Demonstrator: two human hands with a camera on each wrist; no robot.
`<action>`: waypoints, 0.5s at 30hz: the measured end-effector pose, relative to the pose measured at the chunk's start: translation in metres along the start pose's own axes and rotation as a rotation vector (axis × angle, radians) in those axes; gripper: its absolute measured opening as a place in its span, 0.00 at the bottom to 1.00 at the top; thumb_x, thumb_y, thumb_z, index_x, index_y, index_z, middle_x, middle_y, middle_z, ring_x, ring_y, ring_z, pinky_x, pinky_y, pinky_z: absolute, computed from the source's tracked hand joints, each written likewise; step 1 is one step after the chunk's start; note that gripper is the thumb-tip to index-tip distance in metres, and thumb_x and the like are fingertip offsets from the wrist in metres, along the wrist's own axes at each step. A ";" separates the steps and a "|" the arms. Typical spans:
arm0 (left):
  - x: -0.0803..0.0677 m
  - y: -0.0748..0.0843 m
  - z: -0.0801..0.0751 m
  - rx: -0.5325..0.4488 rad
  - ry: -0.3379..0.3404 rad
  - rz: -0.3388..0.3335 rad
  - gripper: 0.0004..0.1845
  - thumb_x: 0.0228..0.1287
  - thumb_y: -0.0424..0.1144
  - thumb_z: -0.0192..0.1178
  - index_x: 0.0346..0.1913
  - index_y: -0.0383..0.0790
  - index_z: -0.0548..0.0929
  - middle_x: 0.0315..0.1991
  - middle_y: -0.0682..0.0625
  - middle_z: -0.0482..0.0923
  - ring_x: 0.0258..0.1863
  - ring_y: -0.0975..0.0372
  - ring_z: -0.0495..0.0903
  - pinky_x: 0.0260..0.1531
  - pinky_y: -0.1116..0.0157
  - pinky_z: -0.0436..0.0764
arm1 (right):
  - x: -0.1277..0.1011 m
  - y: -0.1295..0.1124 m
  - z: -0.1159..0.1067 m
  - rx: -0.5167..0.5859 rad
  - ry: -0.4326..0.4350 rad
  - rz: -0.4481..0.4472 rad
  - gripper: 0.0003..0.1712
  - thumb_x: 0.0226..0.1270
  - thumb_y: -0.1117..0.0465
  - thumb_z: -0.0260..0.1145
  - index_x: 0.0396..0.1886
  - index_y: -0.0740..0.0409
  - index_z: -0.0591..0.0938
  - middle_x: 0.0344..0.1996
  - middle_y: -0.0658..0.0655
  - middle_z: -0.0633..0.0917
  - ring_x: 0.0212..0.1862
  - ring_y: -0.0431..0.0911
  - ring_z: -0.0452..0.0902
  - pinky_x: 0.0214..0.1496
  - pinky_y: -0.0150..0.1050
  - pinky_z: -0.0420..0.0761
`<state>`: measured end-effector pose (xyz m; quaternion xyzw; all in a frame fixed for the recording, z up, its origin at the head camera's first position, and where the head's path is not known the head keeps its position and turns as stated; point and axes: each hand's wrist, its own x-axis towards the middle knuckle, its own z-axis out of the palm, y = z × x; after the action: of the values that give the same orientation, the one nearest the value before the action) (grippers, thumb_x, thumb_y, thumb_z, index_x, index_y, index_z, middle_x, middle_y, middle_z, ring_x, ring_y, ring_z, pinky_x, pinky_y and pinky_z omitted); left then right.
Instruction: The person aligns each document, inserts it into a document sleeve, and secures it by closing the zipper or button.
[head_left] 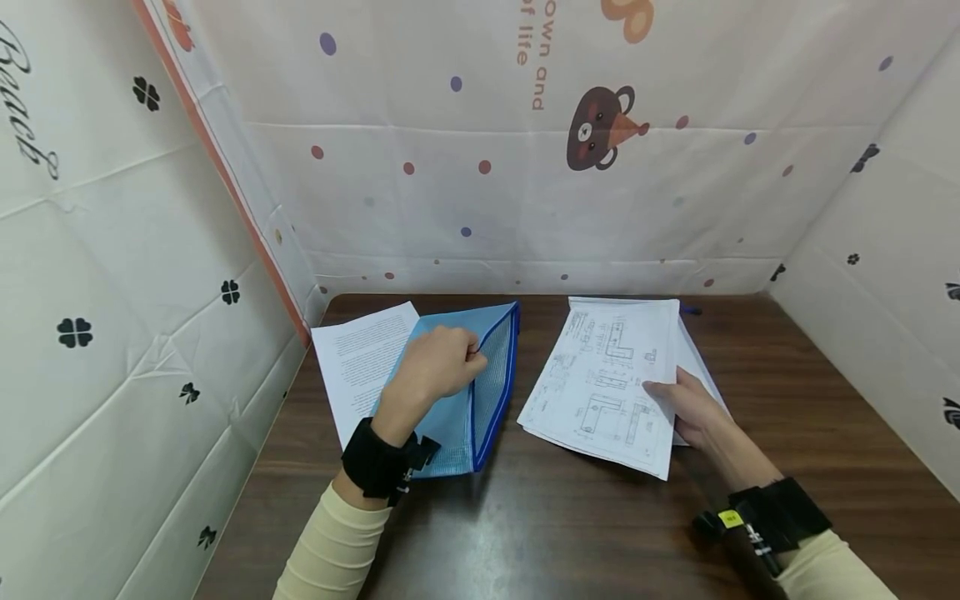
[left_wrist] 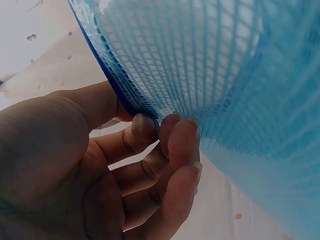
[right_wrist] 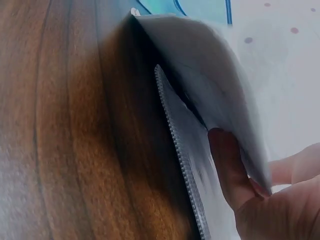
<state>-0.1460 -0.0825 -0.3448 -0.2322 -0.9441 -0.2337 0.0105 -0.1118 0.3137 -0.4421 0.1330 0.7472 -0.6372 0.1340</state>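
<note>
My left hand pinches the blue-trimmed edge of a light blue mesh zip pouch. In the left wrist view, thumb and fingertips meet at that edge, and the mesh rises above them. The pouch's mouth gapes toward the right. With thumb on top and a finger underneath, my right hand grips a stack of papers printed with technical drawings. In the right wrist view the stack bends up from a pale zip-edged pouch lying below it.
A sheet of printed text lies partly under the blue pouch at the left. A small blue piece shows beyond the stack's far right corner. The dark wooden table meets white patterned sheeting at the back and sides.
</note>
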 end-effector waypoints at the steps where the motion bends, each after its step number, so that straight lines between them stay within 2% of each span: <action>1: 0.000 0.000 0.000 0.000 -0.001 0.000 0.23 0.69 0.31 0.55 0.18 0.48 0.58 0.16 0.56 0.51 0.18 0.64 0.49 0.21 0.66 0.52 | 0.000 0.000 0.000 -0.002 0.006 0.012 0.37 0.88 0.59 0.50 0.88 0.52 0.48 0.67 0.62 0.77 0.51 0.42 0.85 0.50 0.43 0.85; 7: 0.000 0.001 0.000 0.002 -0.012 0.003 0.24 0.71 0.32 0.55 0.18 0.48 0.58 0.16 0.56 0.51 0.18 0.64 0.49 0.21 0.66 0.52 | -0.002 -0.001 -0.002 -0.002 0.014 0.064 0.36 0.89 0.56 0.50 0.88 0.54 0.50 0.56 0.56 0.84 0.49 0.46 0.87 0.48 0.46 0.86; 15: 0.000 0.001 0.001 -0.001 -0.025 0.005 0.24 0.71 0.32 0.56 0.18 0.48 0.57 0.16 0.56 0.51 0.18 0.64 0.49 0.21 0.66 0.51 | -0.005 -0.003 -0.006 -0.066 -0.006 0.012 0.34 0.89 0.55 0.50 0.85 0.60 0.55 0.53 0.59 0.86 0.47 0.50 0.89 0.45 0.49 0.88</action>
<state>-0.1456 -0.0813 -0.3453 -0.2376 -0.9434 -0.2313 -0.0010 -0.1087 0.3191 -0.4369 0.1309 0.7667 -0.6116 0.1444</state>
